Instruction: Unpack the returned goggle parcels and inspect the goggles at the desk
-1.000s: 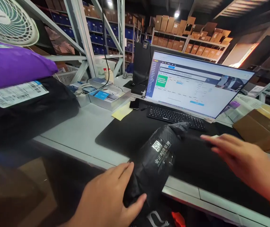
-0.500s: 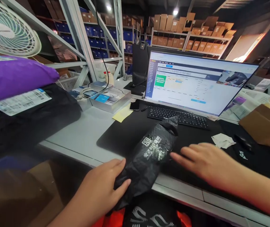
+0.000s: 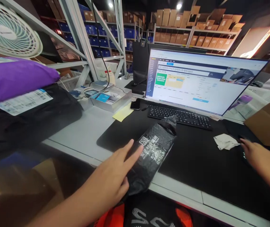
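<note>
A shiny black plastic mailing bag (image 3: 158, 142) with white printed characters lies slantwise on the black desk mat, its near end over the desk's front edge. My left hand (image 3: 116, 173) rests on its lower left side, two fingers stretched out over the plastic and the thumb lower down. Off to the right, my right hand (image 3: 262, 157) is closed over the computer mouse, which it mostly hides. Beside those fingers lies a crumpled white paper (image 3: 226, 142).
Behind the bag stand a keyboard (image 3: 179, 116) and a lit monitor (image 3: 184, 85). A phone (image 3: 135, 104), yellow note (image 3: 123, 113) and open grey box (image 3: 112, 101) lie further left. Purple (image 3: 18, 78) and black parcels (image 3: 63, 110) fill the left side; a cardboard box (image 3: 267, 126) stands right.
My right hand has moved right, from beside the bag to the mouse. My left hand has shifted up along the bag, its fingers now straightened across it.
</note>
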Motion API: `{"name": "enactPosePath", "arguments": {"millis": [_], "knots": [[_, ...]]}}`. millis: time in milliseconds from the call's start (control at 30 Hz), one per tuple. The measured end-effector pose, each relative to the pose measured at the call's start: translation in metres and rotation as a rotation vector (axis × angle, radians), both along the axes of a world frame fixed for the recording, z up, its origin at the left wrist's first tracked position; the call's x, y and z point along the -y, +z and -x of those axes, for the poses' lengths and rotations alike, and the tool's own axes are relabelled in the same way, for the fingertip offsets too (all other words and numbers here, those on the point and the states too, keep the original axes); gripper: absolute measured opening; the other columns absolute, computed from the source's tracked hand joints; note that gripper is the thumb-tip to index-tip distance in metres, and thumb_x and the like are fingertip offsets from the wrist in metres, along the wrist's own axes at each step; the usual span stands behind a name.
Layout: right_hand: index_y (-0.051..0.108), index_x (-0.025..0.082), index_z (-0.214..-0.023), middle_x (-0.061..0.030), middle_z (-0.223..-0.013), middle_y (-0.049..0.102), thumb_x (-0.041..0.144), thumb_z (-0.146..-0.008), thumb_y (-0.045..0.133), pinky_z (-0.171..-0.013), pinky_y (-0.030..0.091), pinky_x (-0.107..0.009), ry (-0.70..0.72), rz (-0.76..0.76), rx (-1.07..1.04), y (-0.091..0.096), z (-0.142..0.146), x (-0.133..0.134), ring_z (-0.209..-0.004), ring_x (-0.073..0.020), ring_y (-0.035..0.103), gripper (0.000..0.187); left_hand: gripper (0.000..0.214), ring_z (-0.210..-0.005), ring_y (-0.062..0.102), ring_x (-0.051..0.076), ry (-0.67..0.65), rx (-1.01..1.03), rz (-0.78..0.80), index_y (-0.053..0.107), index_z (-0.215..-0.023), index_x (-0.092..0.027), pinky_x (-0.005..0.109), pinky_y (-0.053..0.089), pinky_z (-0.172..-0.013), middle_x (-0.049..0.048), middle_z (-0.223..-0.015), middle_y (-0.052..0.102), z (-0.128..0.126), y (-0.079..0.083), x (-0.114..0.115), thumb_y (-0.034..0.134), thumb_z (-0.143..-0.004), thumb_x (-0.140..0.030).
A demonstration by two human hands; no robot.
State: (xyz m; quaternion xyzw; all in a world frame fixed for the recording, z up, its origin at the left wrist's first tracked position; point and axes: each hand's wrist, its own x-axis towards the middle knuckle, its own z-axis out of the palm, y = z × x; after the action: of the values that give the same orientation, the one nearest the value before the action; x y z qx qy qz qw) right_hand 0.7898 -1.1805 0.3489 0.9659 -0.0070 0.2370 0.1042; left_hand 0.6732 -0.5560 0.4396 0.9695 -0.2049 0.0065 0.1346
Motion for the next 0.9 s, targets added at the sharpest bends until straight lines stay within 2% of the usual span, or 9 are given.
{"name": "enactPosePath", "arguments": {"millis": [100, 167, 200, 300, 400, 500, 600, 800, 900], "knots": [[0.073, 0.016, -0.100, -0.0192, -0.078, 0.065, 0.035, -0.093, 0.033, -0.054, 0.044, -0.049, -0.026, -0.036, -0.038, -0.020, 0.008, -0.010, -0.067, -0.0388, 0.065, 0.045, 0.067, -0.135, 0.048, 0.034, -0.009, -0.041, -0.098, 0.040, -0.150, -0.017, 0.048, 0.047, -0.107, 0.0167, -0.156, 0.038, -0.008, 0.012, 0.024, 0.046, -0.083, -0.013], [0.073, 0.014, -0.096, -0.0227, -0.087, 0.066, 0.031, -0.089, 0.038, -0.057, 0.048, -0.052, 0.053, -0.028, -0.029, -0.011, 0.008, -0.042, -0.075, -0.0423, 0.067, 0.039, 0.055, -0.128, 0.052, 0.038, 0.060, -0.057, -0.134, 0.048, -0.142, -0.011, 0.052, 0.050, -0.101, 0.0226, -0.146, 0.047, -0.013, 0.019, 0.036, 0.050, -0.090, -0.029], [0.071, 0.011, -0.101, -0.0259, -0.099, 0.066, 0.030, -0.089, 0.039, -0.062, 0.050, -0.055, 0.144, -0.049, -0.020, -0.002, 0.009, -0.066, -0.084, -0.0445, 0.067, 0.039, 0.056, -0.124, 0.055, 0.040, 0.092, -0.061, -0.140, 0.051, -0.138, -0.010, 0.053, 0.052, -0.097, 0.0234, -0.140, 0.051, -0.016, 0.021, 0.041, 0.054, -0.090, -0.037], [0.060, 0.019, -0.128, -0.0146, -0.123, 0.064, 0.033, -0.098, 0.043, -0.093, 0.054, -0.047, 0.536, -0.156, -0.110, 0.036, 0.018, -0.164, -0.109, -0.0308, 0.064, 0.037, 0.061, -0.106, 0.063, 0.036, 0.141, -0.077, -0.119, 0.053, -0.132, -0.012, 0.049, 0.055, -0.088, 0.0188, -0.123, 0.058, -0.023, 0.026, 0.048, 0.065, -0.085, -0.048], [0.051, 0.023, -0.139, -0.0110, -0.135, 0.060, 0.029, -0.101, 0.047, -0.101, 0.051, -0.043, 1.044, -0.254, -0.240, 0.065, 0.038, -0.266, -0.121, -0.0243, 0.058, 0.039, 0.053, -0.091, 0.066, 0.030, 0.155, -0.069, -0.102, 0.057, -0.126, -0.015, 0.043, 0.056, -0.080, 0.0132, -0.112, 0.060, -0.028, 0.029, 0.049, 0.065, -0.084, -0.046], [0.057, 0.016, -0.134, -0.0139, -0.128, 0.063, 0.034, -0.100, 0.053, -0.104, 0.047, -0.045, 1.287, -0.165, -0.243, 0.074, 0.048, -0.332, -0.121, -0.0270, 0.055, 0.038, 0.041, -0.082, 0.067, 0.030, 0.136, -0.023, -0.204, 0.062, -0.116, -0.013, 0.041, 0.056, -0.073, 0.0124, -0.102, 0.061, -0.030, 0.028, 0.052, 0.059, -0.087, -0.042], [0.062, 0.016, -0.125, -0.0131, -0.113, 0.065, 0.037, -0.099, 0.055, -0.094, 0.049, -0.044, 1.312, -0.147, -0.230, 0.072, 0.045, -0.354, -0.106, -0.0269, 0.057, 0.034, 0.036, -0.077, 0.068, 0.029, 0.059, 0.019, -0.342, 0.064, -0.111, -0.008, 0.037, 0.055, -0.064, 0.0138, -0.095, 0.062, -0.034, 0.023, 0.055, 0.053, -0.090, -0.035], [0.061, 0.020, -0.124, -0.0109, -0.110, 0.059, 0.049, -0.091, 0.066, -0.083, 0.045, -0.044, 1.278, -0.176, -0.370, 0.079, 0.042, -0.367, -0.096, -0.0275, 0.051, 0.044, 0.017, -0.069, 0.067, 0.023, -0.081, 0.024, -0.515, 0.067, -0.095, -0.009, 0.029, 0.050, -0.056, 0.0129, -0.088, 0.063, -0.048, 0.021, 0.055, 0.053, -0.089, -0.017], [0.064, 0.014, -0.107, -0.0108, -0.101, 0.059, 0.054, -0.083, 0.072, -0.078, 0.046, -0.041, 1.212, -0.145, -0.346, 0.081, 0.037, -0.378, -0.090, -0.0272, 0.051, 0.048, 0.017, -0.069, 0.068, 0.023, -0.026, 0.002, -0.488, 0.067, -0.091, -0.012, 0.030, 0.048, -0.055, 0.0118, -0.089, 0.066, -0.055, 0.028, 0.052, 0.051, -0.087, -0.013]]}}
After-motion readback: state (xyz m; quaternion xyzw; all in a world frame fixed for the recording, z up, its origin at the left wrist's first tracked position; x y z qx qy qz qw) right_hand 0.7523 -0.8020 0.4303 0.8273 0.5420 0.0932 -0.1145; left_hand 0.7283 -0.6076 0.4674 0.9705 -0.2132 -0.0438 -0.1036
